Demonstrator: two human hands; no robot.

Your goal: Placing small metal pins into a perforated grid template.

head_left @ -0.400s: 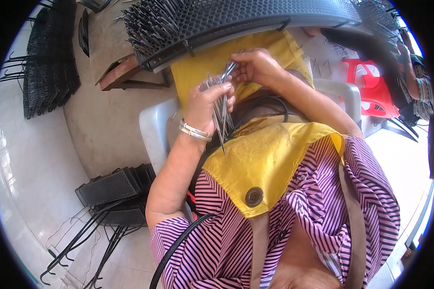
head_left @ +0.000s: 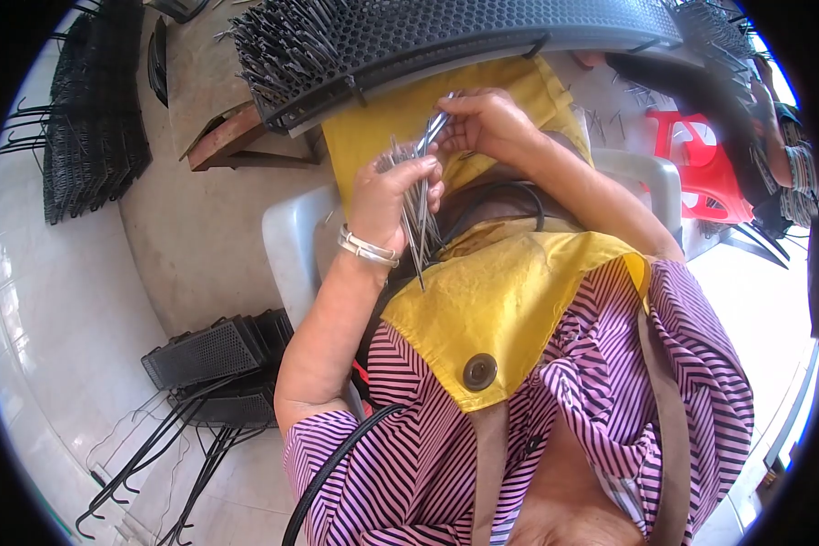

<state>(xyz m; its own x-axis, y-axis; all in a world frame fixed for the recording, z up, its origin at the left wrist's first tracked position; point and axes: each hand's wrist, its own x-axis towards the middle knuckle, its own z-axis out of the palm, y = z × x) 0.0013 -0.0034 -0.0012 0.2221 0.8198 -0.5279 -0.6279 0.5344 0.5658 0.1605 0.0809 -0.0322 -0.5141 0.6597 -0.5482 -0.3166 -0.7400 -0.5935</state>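
My left hand (head_left: 393,193), with a pale bangle on its wrist, is closed around a bundle of thin, pointed metal rods (head_left: 419,238). Their tips point down toward my yellow apron (head_left: 482,314). Just to its right, my right hand (head_left: 490,126) pinches a few slim, shiny metal pieces (head_left: 439,122) between thumb and fingers. These slant up from the left hand's fingertips; their exact kind is too small to make out. Beyond both hands stands a black perforated rack (head_left: 482,41), with many similar metal pieces (head_left: 287,55) packed upright in its left end.
Stacked black racks (head_left: 96,118) stand at the far left, and more perforated racks (head_left: 205,355) with long hooked rods lie lower left. A red plastic stool (head_left: 701,173) is at the right, near another person's arm (head_left: 773,136). I sit in a pale plastic chair (head_left: 291,246).
The metal pieces in my right hand have shifted slightly upward, and that hand's fingers have moved a little. My left hand stays in place with its bundle.
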